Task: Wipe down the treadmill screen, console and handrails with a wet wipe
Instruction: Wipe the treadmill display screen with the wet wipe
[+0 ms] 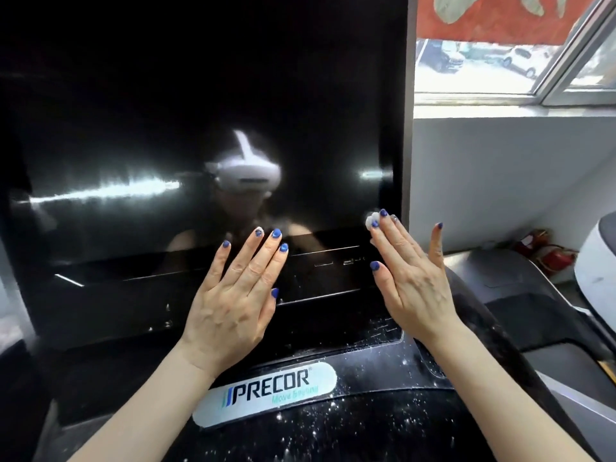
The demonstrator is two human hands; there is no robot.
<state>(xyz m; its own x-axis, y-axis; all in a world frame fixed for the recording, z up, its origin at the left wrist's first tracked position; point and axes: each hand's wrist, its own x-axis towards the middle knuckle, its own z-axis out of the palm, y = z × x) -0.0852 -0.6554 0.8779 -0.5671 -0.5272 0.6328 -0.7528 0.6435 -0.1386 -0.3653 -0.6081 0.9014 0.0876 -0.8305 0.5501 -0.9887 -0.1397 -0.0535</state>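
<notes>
the screen (200, 111) fills the left and middle of the view, dark and glossy, with light streaks and the wearer's reflection across it; whether it has been wiped all over cannot be judged from the glare. the left hand (233, 295) is laid flat with straight, spread fingers on the lower edge of the screen and the black panel beneath it, and nothing is held in it. below the hands the console (333, 428) is seen speckled with white flecks around the precor label (266, 391) — so this part is judged not yet cleaned. further right, the right hand (410, 275) is held flat with its fingers straight, and a small white wad, taken to be the wet wipe (370, 221), is pressed under the fingertips against the lower right corner of the screen. the work is judged to be at the screen stage, with console and handrails left to do. the handrails cannot be picked out with certainty, and most of the wipe is hidden beneath the fingers. at far right, a neighbouring machine (593, 261) is cut off by the frame.
</notes>
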